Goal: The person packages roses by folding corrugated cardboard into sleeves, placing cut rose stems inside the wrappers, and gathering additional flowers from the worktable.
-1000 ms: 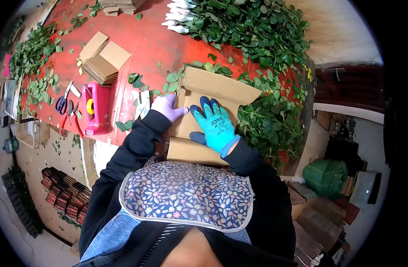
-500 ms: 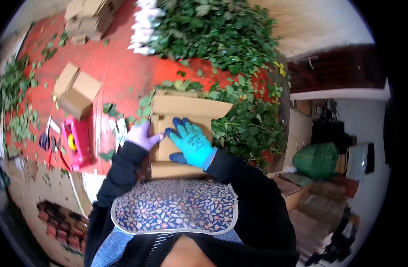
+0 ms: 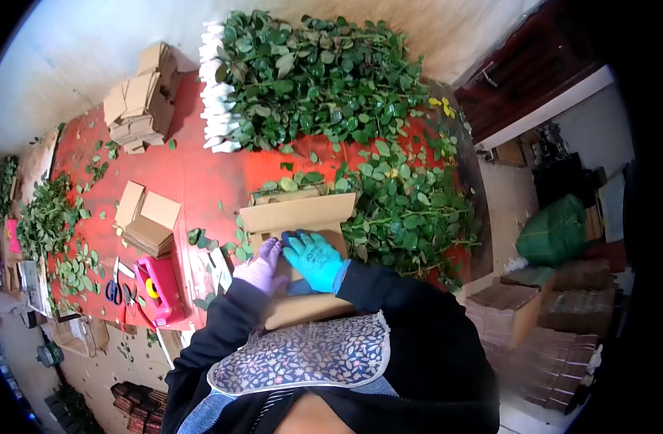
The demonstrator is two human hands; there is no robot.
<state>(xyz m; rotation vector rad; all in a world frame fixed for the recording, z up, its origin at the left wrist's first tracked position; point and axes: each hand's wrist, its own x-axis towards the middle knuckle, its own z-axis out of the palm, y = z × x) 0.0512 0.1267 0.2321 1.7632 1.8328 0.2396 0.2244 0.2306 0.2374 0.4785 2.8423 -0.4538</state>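
An unfolded brown cardboard piece lies on the red table at its front edge, with a raised flap at the back and another toward my apron. My left hand, in a purple glove, rests on its left part with the fingers extended. Beside it, my right hand, in a turquoise glove with dark blue fingertips, lies spread on the cardboard. The two hands nearly meet at the fingertips. Neither hand grasps anything visible.
Leafy stems with white-wrapped ends lie at the back. Loose greenery spreads rightward. To the left are a pink tape dispenser, blue-handled scissors, red-handled pruners, small cardboard pieces and a taller cardboard stack.
The camera view has shifted, showing more of the table's back. My left hand has moved from the cardboard's left edge onto it, closer to my right hand, and its fingers now point forward.
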